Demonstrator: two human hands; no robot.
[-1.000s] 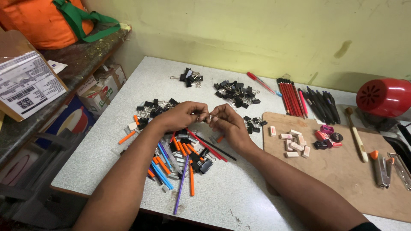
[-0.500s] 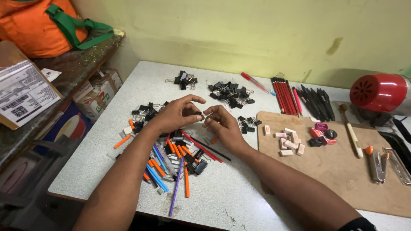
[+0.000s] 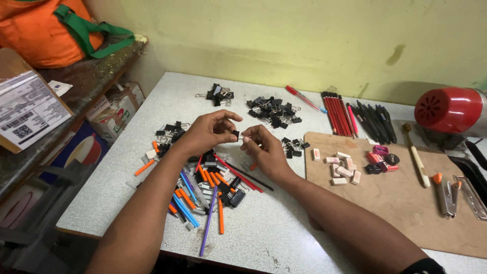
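My left hand (image 3: pixel 207 132) and my right hand (image 3: pixel 264 148) meet over the middle of a grey table (image 3: pixel 264 238). Together they pinch a small black binder clip (image 3: pixel 236 134) between their fingertips. Right below them lies a mixed pile of orange, blue and purple pens (image 3: pixel 203 195) with more black clips among them. Farther back sit a larger heap of black binder clips (image 3: pixel 273 110) and a smaller heap (image 3: pixel 219 94).
A brown board (image 3: pixel 401 203) at right carries pale erasers (image 3: pixel 342 168), sharpeners (image 3: pixel 381 161) and a stapler (image 3: pixel 446 195). Red pencils (image 3: pixel 337 109) and black pens (image 3: pixel 373 115) lie behind it. A red round appliance (image 3: pixel 449 109) stands far right. An orange bag (image 3: pixel 45 30) rests on the left shelf.
Both hands stay together over the pile; the clip is held a little higher between the fingertips. The camera has shifted slightly.
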